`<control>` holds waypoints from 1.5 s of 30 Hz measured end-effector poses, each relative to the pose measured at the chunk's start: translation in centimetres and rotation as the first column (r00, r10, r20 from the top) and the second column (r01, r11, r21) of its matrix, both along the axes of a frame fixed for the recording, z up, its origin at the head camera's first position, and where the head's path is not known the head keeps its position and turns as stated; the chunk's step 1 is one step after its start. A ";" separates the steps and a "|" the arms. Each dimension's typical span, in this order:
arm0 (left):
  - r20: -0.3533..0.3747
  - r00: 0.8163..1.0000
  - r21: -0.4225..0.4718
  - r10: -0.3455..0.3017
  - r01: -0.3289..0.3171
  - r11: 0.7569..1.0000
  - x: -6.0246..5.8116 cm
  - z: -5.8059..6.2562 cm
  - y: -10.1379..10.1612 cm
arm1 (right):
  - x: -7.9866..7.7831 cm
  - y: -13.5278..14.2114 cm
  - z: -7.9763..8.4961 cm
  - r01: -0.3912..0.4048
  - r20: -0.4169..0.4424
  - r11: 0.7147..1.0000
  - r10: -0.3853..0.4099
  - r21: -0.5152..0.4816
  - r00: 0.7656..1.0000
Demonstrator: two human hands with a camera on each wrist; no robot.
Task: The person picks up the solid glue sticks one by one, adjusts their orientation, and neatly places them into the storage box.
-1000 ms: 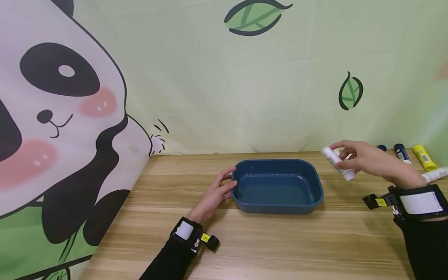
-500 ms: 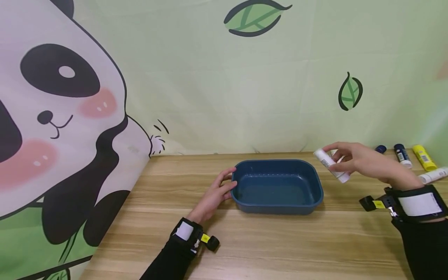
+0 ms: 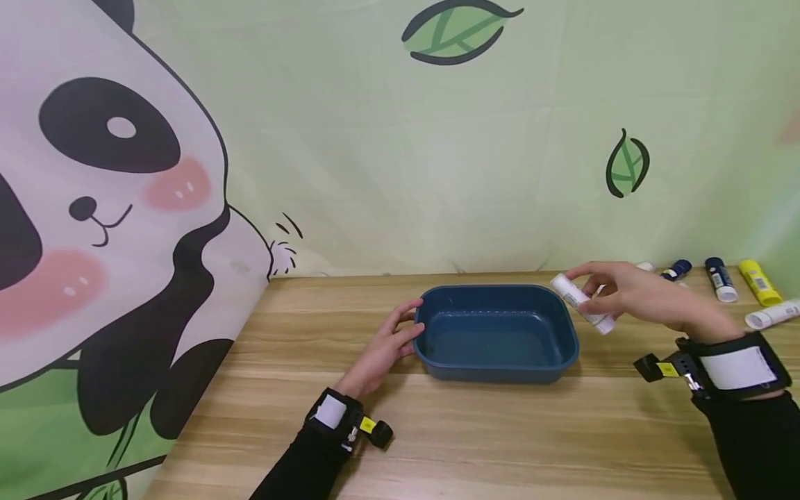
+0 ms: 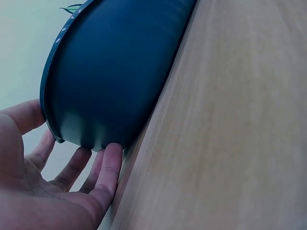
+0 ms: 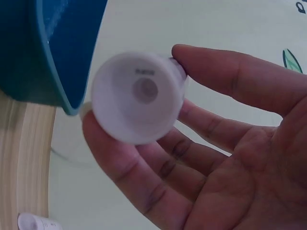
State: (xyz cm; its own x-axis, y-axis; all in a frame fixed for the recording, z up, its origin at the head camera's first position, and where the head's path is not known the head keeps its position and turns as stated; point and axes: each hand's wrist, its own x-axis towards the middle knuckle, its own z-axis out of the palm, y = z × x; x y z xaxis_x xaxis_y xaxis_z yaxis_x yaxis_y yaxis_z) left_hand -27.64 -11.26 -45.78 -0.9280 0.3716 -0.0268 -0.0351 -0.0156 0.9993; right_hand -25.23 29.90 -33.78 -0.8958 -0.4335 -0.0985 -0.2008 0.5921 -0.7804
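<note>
My right hand pinches a white glue stick between thumb and fingers, just off the right end of a dark blue rectangular basin. The stick is tilted, its upper end near the basin's back right corner. In the right wrist view the hollow round end of the glue stick faces the camera. My left hand rests against the basin's left end. From the left wrist view, one digit meets the rim and the other fingertips touch the outer wall, lower down near the table. Nothing lies inside the basin.
At the back right of the wooden table lie a navy glue stick, a navy-and-white one, a yellow one and a white one. Another white end shows behind my right hand. A panda-print cloth hangs behind.
My right hand has moved left with the glue stick, closer to the basin's right end, uncovering more of the navy glue stick behind it. The left hand and basin have stayed in place.
</note>
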 end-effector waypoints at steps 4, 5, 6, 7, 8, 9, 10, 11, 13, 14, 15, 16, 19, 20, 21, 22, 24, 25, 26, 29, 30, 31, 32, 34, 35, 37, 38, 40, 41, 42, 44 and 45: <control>0.000 1.000 -0.001 0.003 -0.003 1.000 0.0 0.1 0.0 | 0.1 -0.8 -0.2 -0.017 0.000 1.000 0.017 -0.014 1.000; 0.001 1.000 -0.001 0.002 -0.002 1.000 0.0 0.1 0.0 | 0.1 -1.0 -0.3 -0.023 -0.003 1.000 0.023 -0.015 1.000; 0.000 1.000 -0.002 0.000 0.000 1.000 0.0 0.0 -0.1 | 0.1 -1.2 -0.3 -0.023 -0.001 1.000 0.023 -0.016 1.000; 0.003 1.000 -0.002 0.000 0.000 1.000 0.0 0.1 -0.1 | 0.1 -1.4 -0.3 -0.027 -0.005 0.999 0.027 -0.019 1.000; 0.005 1.000 -0.002 0.001 -0.001 1.000 0.0 0.1 -0.1 | 0.2 -1.5 -0.3 -0.029 -0.010 0.999 0.029 -0.019 1.000; 0.006 1.000 -0.002 0.002 -0.002 1.000 0.1 0.1 -0.1 | 0.2 -1.7 -0.3 -0.028 -0.013 0.999 0.027 -0.018 1.000; 0.007 1.000 -0.003 0.003 -0.003 1.000 0.0 0.1 -0.1 | 0.2 -1.8 -0.3 -0.026 -0.017 1.000 0.026 -0.015 1.000; 0.006 1.000 -0.003 0.002 -0.002 1.000 0.0 0.1 -0.1 | 0.2 -1.9 -0.3 -0.025 -0.022 1.000 0.025 -0.012 0.999; 0.008 1.000 -0.005 0.003 -0.003 1.000 -0.1 0.1 -0.1 | 0.2 -2.1 -0.3 -0.023 -0.025 1.000 0.022 -0.010 0.999; 0.008 1.000 -0.007 0.002 -0.002 1.000 -0.1 0.1 -0.1 | 0.2 -2.2 -0.3 -0.021 -0.024 1.000 0.020 -0.010 1.000; 0.009 1.000 -0.006 0.001 -0.001 1.000 -0.1 0.1 -0.1 | 0.2 -2.3 -0.3 -0.018 -0.022 1.000 0.018 -0.011 1.000; 0.008 1.000 -0.008 0.000 0.000 1.000 -0.1 0.0 -0.1 | 0.2 -2.3 -0.4 -0.018 -0.020 1.000 0.018 -0.011 1.000; 0.009 1.000 -0.006 0.000 0.000 1.000 -0.2 0.0 -0.1 | 0.1 -2.5 -0.5 -0.014 -0.017 1.000 0.014 -0.016 1.000; 0.009 1.000 -0.006 0.000 0.000 1.000 -0.2 0.0 -0.1 | 0.1 -2.6 -0.5 -0.013 -0.017 1.000 0.012 -0.017 1.000; 0.009 1.000 -0.004 -0.001 0.001 1.000 -0.2 0.0 -0.1 | 0.0 -2.6 -0.6 -0.012 -0.018 1.000 0.011 -0.017 1.000; 0.008 1.000 -0.005 -0.002 0.002 1.000 -0.2 0.0 -0.1 | 0.0 -2.7 -0.6 -0.012 -0.019 1.000 0.012 -0.018 1.000; 0.006 1.000 -0.003 -0.004 0.004 1.000 -0.2 0.0 -0.1 | 0.0 -2.8 -0.7 -0.012 -0.020 1.000 0.012 -0.017 1.000; 0.005 1.000 -0.004 -0.005 0.005 1.000 -0.1 0.0 -0.1 | 0.0 -2.8 -0.8 -0.012 -0.021 1.000 0.012 -0.016 1.000; 0.005 1.000 -0.002 -0.006 0.006 1.000 -0.1 0.0 -0.1 | 0.0 -2.9 -0.8 -0.013 -0.020 1.000 0.013 -0.015 1.000; 0.004 1.000 0.004 -0.007 0.007 1.000 -0.1 -0.1 -0.1 | 0.0 -3.0 -0.9 -0.013 -0.027 1.000 0.013 -0.006 1.000; 0.004 1.000 0.005 -0.007 0.007 1.000 -0.1 -0.1 -0.1 | 0.0 -3.1 -0.9 -0.011 -0.032 1.000 0.011 -0.004 0.999; 0.005 1.000 0.007 -0.009 0.009 1.000 0.0 -0.1 -0.1 | 0.0 -3.1 -0.9 -0.007 -0.036 1.000 0.007 -0.001 0.999; 0.005 1.000 0.006 -0.012 0.012 1.000 0.0 -0.1 -0.1 | 0.1 -3.1 -0.9 -0.003 -0.039 1.000 0.003 0.003 0.999; 0.005 1.000 0.001 -0.017 0.017 1.000 -0.1 -0.2 0.0 | 0.3 -3.0 -0.9 0.007 -0.044 1.000 -0.006 0.014 0.999; 0.006 1.000 0.002 -0.021 0.021 1.000 -0.1 -0.2 0.1 | 0.4 -2.9 -0.9 0.013 -0.047 1.000 -0.012 0.019 0.999; 0.009 1.000 0.001 -0.025 0.025 1.000 -0.1 -0.2 0.2 | 0.5 -2.7 -0.9 0.022 -0.056 0.999 -0.020 0.034 0.998; 0.006 1.000 0.000 -0.027 0.027 1.000 -0.2 -0.2 0.3 | 0.6 -2.7 -0.8 0.026 -0.060 0.999 -0.024 0.040 0.998; 0.006 1.000 0.004 -0.029 0.029 1.000 -0.2 -0.2 0.4 | 0.6 -2.6 -0.8 0.032 -0.073 0.998 -0.029 0.046 0.997; 0.006 1.000 0.009 -0.030 0.030 1.000 -0.2 -0.1 0.4 | 0.6 -2.6 -0.7 0.033 -0.079 0.998 -0.030 0.044 0.996; 0.004 1.000 0.012 -0.028 0.028 1.000 -0.2 -0.1 0.4 | 0.6 -2.7 -0.7 0.034 -0.082 0.999 -0.030 0.041 0.996; 0.002 1.000 0.019 -0.020 0.020 1.000 -0.2 -0.2 0.3 | 0.4 -3.0 -0.6 0.032 -0.076 0.999 -0.030 0.030 0.997; 0.004 1.000 0.021 -0.016 0.016 1.000 -0.2 -0.2 0.3 | 0.2 -3.2 -0.6 0.032 -0.073 0.999 -0.030 0.029 0.997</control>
